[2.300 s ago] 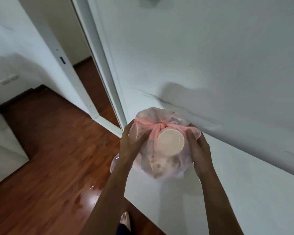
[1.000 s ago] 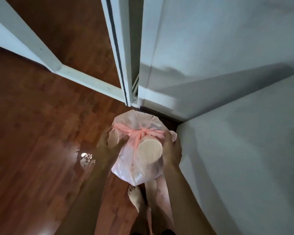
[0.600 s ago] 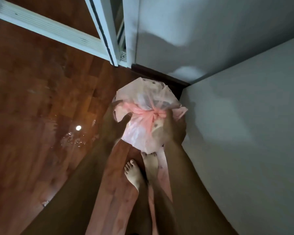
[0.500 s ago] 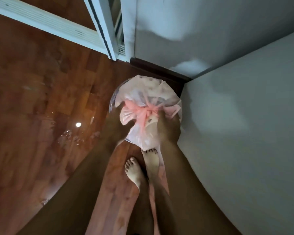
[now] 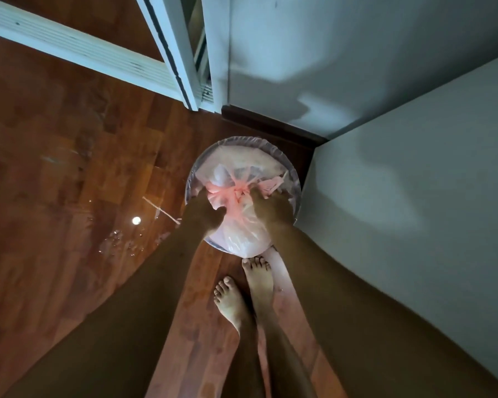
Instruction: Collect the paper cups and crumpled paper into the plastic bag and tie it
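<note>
Down it has gone: half a second ago the tied plastic bag (image 5: pixel 242 214) hung just above the bin (image 5: pixel 295 182), and from the head camera I now see it seated inside the rim, in the corner by the wall (image 5: pixel 414 196). My left hand (image 5: pixel 203 209) presses its near-left side, my right hand (image 5: pixel 272 206) the right; fingers lie spread on the plastic, gripping nothing I can make out. The pink knot (image 5: pixel 236 192) sits between them. Risk as I judge it: push too hard and the thin film splits, or the light bin tips toward my feet (image 5: pixel 242 294).
</note>
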Tool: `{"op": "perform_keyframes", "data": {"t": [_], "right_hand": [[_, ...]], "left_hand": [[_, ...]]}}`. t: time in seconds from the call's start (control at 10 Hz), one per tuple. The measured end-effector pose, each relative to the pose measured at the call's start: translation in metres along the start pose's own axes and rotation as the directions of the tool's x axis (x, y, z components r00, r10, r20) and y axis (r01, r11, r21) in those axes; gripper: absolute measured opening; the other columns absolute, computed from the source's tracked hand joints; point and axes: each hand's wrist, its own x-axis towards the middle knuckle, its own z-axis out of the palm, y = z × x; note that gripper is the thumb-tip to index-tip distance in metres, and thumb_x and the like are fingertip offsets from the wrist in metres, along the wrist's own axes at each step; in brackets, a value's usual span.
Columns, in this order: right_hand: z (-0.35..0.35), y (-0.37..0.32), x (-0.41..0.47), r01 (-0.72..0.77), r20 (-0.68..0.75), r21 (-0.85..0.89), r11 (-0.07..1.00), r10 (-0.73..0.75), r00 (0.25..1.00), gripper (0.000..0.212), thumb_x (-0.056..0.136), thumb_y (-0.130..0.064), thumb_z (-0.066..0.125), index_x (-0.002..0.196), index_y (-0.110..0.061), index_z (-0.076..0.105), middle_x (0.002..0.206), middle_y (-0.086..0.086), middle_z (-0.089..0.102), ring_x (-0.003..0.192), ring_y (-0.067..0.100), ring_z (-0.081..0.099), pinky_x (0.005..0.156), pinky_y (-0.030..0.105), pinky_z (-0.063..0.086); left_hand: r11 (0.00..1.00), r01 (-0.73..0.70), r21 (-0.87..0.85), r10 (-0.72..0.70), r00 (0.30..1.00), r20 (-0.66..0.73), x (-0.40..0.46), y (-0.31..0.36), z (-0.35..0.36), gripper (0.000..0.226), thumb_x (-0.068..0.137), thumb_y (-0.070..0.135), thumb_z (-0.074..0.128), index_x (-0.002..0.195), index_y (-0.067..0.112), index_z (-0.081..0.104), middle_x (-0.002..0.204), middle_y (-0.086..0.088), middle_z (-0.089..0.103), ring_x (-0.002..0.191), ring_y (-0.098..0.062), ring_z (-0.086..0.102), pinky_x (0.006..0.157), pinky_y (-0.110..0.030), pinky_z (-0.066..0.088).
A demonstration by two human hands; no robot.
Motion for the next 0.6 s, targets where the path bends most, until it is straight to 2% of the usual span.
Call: {"op": "perform_keyframes", "data": {"t": [0.1,0.2,0.3,0.4,0.5,0.6], "right_hand": [[-0.017,-0.01,-0.001,-0.022,0.116,-0.062,0.998,0.029,0.993,0.086,0.093,-0.07,0.034,0.153,-0.01,0.025,0.158,0.012,0.029,0.144,0.033,0.028,0.116,0.04,0.025],[-0.031,-0.018,-0.016,-0.05,0.179,-0.021,0.999,0.053,0.982,0.082,0.093,-0.07,0.033,0.154,-0.017,0.024,0.157,0.013,0.03,0.142,0.036,0.03,0.115,0.045,0.026],[-0.049,-0.027,-0.045,-0.063,0.187,0.029,0.998,0.057,0.981,0.076,0.095,-0.067,0.032,0.154,-0.019,0.024,0.156,0.013,0.031,0.141,0.035,0.033,0.115,0.045,0.031],[-0.076,-0.039,-0.078,-0.05,0.177,0.042,0.998,0.042,0.983,0.072,0.098,-0.062,0.031,0.153,-0.016,0.026,0.155,0.015,0.032,0.138,0.035,0.037,0.114,0.044,0.033],[-0.111,-0.056,-0.112,-0.043,0.139,0.121,0.992,0.026,0.99,0.075,0.092,-0.064,0.033,0.149,-0.016,0.037,0.154,0.014,0.034,0.135,0.036,0.042,0.112,0.044,0.036],[-0.156,-0.071,-0.144,0.014,0.142,0.163,0.987,-0.037,0.989,0.073,0.091,-0.062,0.029,0.138,-0.011,0.052,0.144,0.016,0.049,0.128,0.035,0.049,0.109,0.042,0.039]], "left_hand": [[0.999,0.043,-0.025,-0.043,0.999,0.002,-0.011,0.006,-0.001,0.063,0.097,0.03,0.055,0.153,0.018,0.029,0.157,-0.008,0.035,0.139,-0.032,0.04,0.111,-0.039,0.036],[0.998,0.069,-0.003,-0.069,0.998,0.002,-0.033,0.014,-0.006,0.066,0.098,0.032,0.053,0.155,0.013,0.024,0.16,-0.01,0.029,0.144,-0.031,0.033,0.114,-0.036,0.03],[0.997,0.068,0.033,-0.068,0.998,-0.004,-0.062,0.025,-0.024,0.066,0.098,0.036,0.052,0.154,0.01,0.027,0.159,-0.012,0.031,0.144,-0.03,0.033,0.114,-0.036,0.03],[0.999,0.036,0.018,-0.036,0.999,-0.015,-0.096,0.044,-0.053,0.06,0.097,0.035,0.055,0.149,0.011,0.038,0.154,-0.012,0.04,0.139,-0.03,0.041,0.112,-0.037,0.034],[0.999,-0.048,-0.004,0.048,0.997,-0.055,-0.128,0.073,-0.086,0.05,0.096,0.029,0.058,0.14,0.008,0.051,0.146,-0.013,0.051,0.13,-0.031,0.051,0.106,-0.036,0.041],[0.996,-0.093,0.008,0.093,0.989,-0.111,-0.169,0.113,-0.118,0.047,0.096,0.029,0.057,0.138,0.007,0.052,0.143,-0.013,0.052,0.126,-0.03,0.053,0.099,-0.033,0.041]]}}
